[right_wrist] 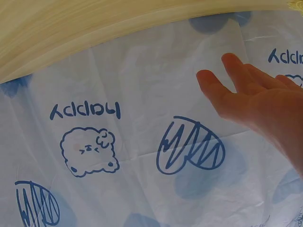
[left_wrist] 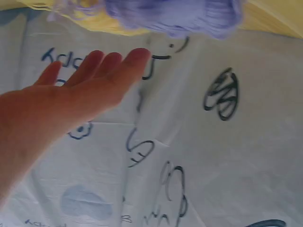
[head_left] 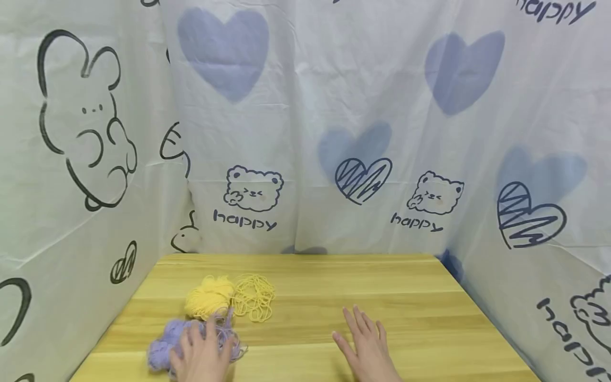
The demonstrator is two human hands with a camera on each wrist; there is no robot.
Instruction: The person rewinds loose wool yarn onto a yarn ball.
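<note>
My left hand (head_left: 202, 354) is over the front left of the table, above a purple yarn skein (head_left: 164, 347). Its fingers are spread and hold nothing. In the left wrist view a gap shows between that hand (left_wrist: 90, 99) and the purple yarn (left_wrist: 175, 16). Loose purple strands lie partly hidden behind the fingers. Just beyond sits a yellow yarn skein (head_left: 210, 298), with a tangle of loose yellow strands (head_left: 254, 298) to its right. My right hand (head_left: 367, 347) hovers over the front middle-right, fingers extended, nothing in it; the right wrist view shows the same hand (right_wrist: 255, 99).
The wooden table (head_left: 334, 276) has a light yellow grain. White cloth (head_left: 305, 132) printed with hearts, bears and the word "happy" hangs behind it and along both sides.
</note>
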